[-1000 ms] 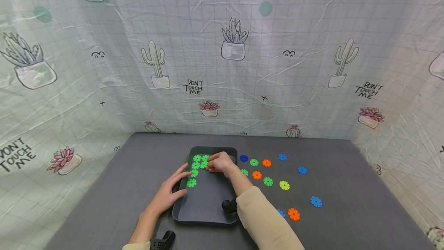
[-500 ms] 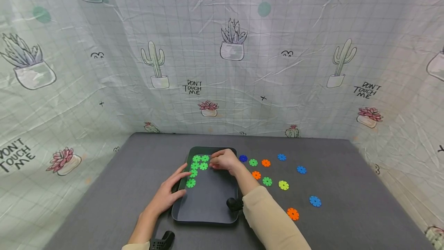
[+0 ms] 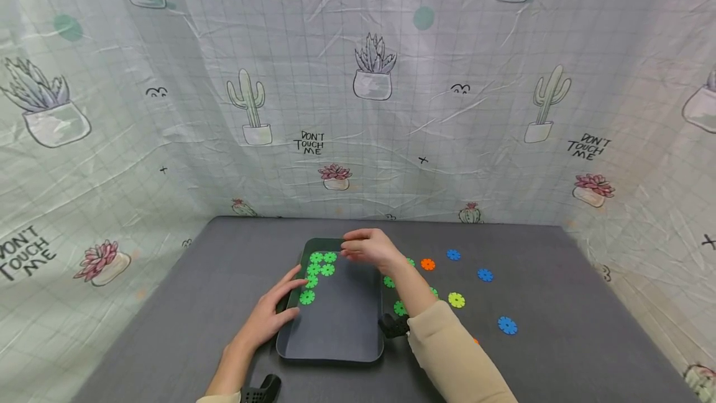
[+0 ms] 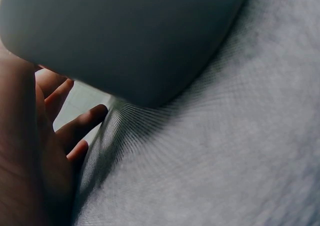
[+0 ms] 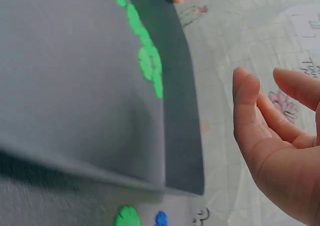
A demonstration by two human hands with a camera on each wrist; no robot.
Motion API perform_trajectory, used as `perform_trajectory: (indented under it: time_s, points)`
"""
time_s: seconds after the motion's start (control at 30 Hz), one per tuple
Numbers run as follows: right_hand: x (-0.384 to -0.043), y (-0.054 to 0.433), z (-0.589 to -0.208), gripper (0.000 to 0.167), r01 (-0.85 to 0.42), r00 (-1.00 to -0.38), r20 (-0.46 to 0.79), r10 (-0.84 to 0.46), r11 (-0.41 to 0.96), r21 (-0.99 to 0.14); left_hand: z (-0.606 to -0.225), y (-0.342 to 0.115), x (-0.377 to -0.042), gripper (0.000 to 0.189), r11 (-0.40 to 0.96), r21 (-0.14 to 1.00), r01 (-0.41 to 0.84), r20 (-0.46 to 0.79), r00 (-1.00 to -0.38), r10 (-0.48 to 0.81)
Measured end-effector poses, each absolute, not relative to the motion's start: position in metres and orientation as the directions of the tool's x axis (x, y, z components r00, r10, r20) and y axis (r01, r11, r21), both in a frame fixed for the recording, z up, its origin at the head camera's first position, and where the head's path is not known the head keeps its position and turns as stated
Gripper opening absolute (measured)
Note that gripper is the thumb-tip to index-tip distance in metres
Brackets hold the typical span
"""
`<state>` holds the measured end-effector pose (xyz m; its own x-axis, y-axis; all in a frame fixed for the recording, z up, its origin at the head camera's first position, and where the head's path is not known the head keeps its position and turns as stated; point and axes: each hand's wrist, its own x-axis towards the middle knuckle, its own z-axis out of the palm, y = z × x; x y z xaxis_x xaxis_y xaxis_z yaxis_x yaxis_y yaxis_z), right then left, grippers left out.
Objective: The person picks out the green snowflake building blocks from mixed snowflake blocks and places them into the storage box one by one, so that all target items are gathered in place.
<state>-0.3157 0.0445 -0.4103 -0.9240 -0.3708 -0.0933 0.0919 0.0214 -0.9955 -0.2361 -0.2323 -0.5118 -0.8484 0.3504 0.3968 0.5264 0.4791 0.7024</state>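
A dark rectangular tray (image 3: 330,361) lies on the table, with several green notched plastic discs (image 3: 307,297) grouped along its left side and far-left corner. My left hand (image 3: 272,311) rests at the tray's left rim with fingers spread, fingertips reaching over the edge. In the left wrist view, that hand (image 4: 55,131) is partly hidden behind the tray's dark side (image 4: 125,41). My right hand (image 3: 371,247) is raised over the tray's far-right part. The right wrist view shows this hand (image 5: 280,141) with loosely bent fingers, thumb apart, and nothing between them.
Right of the tray lie loose discs: green (image 3: 399,308), orange (image 3: 427,264), yellow (image 3: 456,300) and blue (image 3: 508,325). My right forearm covers some of them. A printed cloth (image 3: 425,111) hangs behind the grey table (image 3: 559,353).
My right hand has lifted away from the green discs in the tray, moving right and toward the tray's far edge. The left hand stays in place at the left rim.
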Motion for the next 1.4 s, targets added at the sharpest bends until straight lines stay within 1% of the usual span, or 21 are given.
perform_trajectory:
  time_s: [0.13,0.3,0.57,0.8,1.03,1.4]
  points:
    - [-0.311,0.055,-0.406,0.039,0.081,-0.923,-0.071,-0.378,-0.01,-0.997,-0.514,-0.234,-0.235,0.054,0.479,0.707,0.521,0.395,-0.852,0.344]
    - [-0.303,0.074,-0.403,0.042,0.066,-0.922,-0.057,-0.383,-0.01,-0.998,-0.515,-0.234,-0.234,0.054,0.478,0.709,0.519,0.395,-0.853,0.341]
    - [-0.29,0.106,-0.403,0.045,0.016,-0.924,-0.042,-0.381,0.07,-0.997,-0.515,-0.233,-0.233,0.054,0.483,0.711,0.511,0.388,-0.858,0.336]
    - [-0.284,0.136,-0.406,0.048,0.004,-0.919,-0.044,-0.392,0.101,-0.995,-0.513,-0.232,-0.232,0.055,0.483,0.712,0.51,0.388,-0.859,0.334]
    - [-0.278,0.163,-0.415,0.05,-0.025,-0.918,-0.045,-0.394,0.168,-0.985,-0.511,-0.233,-0.234,0.055,0.482,0.706,0.518,0.394,-0.854,0.341]
    - [-0.273,0.191,-0.437,0.057,-0.006,-0.926,-0.094,-0.366,0.262,-0.965,-0.512,-0.232,-0.235,0.055,0.494,0.694,0.524,0.4,-0.851,0.341]
